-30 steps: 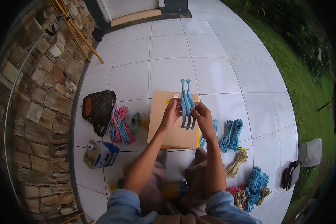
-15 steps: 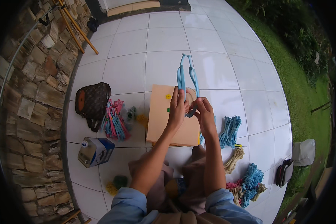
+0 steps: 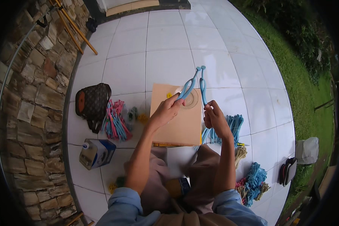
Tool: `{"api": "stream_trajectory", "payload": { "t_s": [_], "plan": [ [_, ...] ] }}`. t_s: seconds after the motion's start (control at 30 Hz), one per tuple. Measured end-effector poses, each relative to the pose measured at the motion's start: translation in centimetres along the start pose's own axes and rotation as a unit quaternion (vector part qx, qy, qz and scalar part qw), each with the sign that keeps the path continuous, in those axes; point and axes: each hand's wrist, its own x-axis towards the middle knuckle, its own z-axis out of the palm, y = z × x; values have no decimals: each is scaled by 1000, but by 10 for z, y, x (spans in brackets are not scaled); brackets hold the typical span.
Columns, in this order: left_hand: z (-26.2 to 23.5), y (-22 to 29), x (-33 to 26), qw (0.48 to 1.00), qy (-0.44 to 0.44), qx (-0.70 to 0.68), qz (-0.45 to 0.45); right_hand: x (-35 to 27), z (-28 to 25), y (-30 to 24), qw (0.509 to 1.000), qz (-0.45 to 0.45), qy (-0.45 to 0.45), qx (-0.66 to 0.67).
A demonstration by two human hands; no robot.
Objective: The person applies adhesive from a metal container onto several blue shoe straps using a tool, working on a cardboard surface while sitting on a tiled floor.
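Light-blue strips, 2 pcs, each w/ a small round head on top & a loop below, held up about the far R corner of the tan board. L hand, over the board, is clamped on the lower end of one strip, which leans R; R hand, just past the board's R edge, grips the other, near upright. Hands apart; strip heads side by side, can't tell if touching. On the board: round clear ring at far R, small yellow piece at far L. R of board: blue bundles; R & nearer the person, beige bundle, then blue pile. L of board: pink-&-blue bundle, w/ brown bag beyond it; L & nearer the person, a metal can. Tiled floor all round the board; stone wall far L of it, grass far R.
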Motion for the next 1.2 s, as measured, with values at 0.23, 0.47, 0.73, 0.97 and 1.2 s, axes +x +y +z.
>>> {"api": "stream_trajectory", "payload": {
  "t_s": [0.23,0.47,0.73,0.97,1.2],
  "plan": [
    [-8,-9,-23,972,-74,139,-173,-8,-20,1,980,-38,56,-186],
    [-2,-29,-35,880,111,457,-65,-23,-37,-14,965,-19,-52,-258],
    [22,6,-17,942,-189,266,-82,-33,-24,-25,949,-116,1,-292],
    [52,-22,-16,930,-87,304,187,-43,-29,-36,953,-129,24,-273],
    [55,-9,-14,981,-81,158,77,-52,-59,-28,966,-211,56,-139]
  ]
}}
